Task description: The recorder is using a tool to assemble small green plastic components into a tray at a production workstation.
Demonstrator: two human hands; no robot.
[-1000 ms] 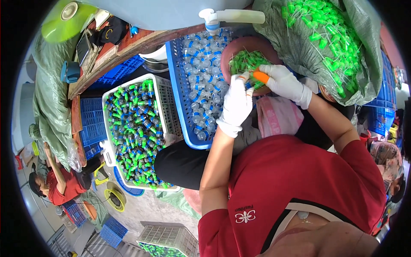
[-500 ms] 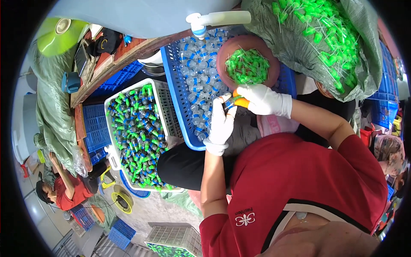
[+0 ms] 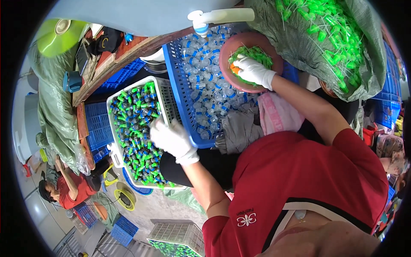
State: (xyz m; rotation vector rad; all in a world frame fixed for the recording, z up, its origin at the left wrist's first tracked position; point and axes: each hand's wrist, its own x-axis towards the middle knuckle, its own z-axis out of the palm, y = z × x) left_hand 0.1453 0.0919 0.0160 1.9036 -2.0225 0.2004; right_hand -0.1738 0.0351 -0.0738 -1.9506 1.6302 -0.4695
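Observation:
Over the white crate point(image 3: 161, 92) of small dark, blue-banded pieces with green tops, my gloved left hand point(image 3: 171, 140) is blurred by motion. Its thumb and fingers look spread, and nothing shows between them. My right hand point(image 3: 252, 70), in a white glove with orange fingertip covers, reaches into the pink bowl point(image 3: 241, 86). Its fingers are bent down into the green plastic pieces with thin clear stems point(image 3: 261, 55); whatever they pinch is hidden. Between the hands, a blue basket point(image 3: 174, 81) holds many clear, blue-banded caps point(image 3: 207, 81).
A grey-green sack point(image 3: 278, 38) with more green pieces lies open at upper right. A white tap point(image 3: 222, 16) juts over the blue basket. Grey cloth point(image 3: 242, 130) and a pink towel point(image 3: 280, 112) lie near my lap. Another person point(image 3: 70, 188) works at far left.
My hands were together over the blue basket, holding a small piece. The left has swung left to the white crate, without that piece in sight; the right has moved up into the pink bowl.

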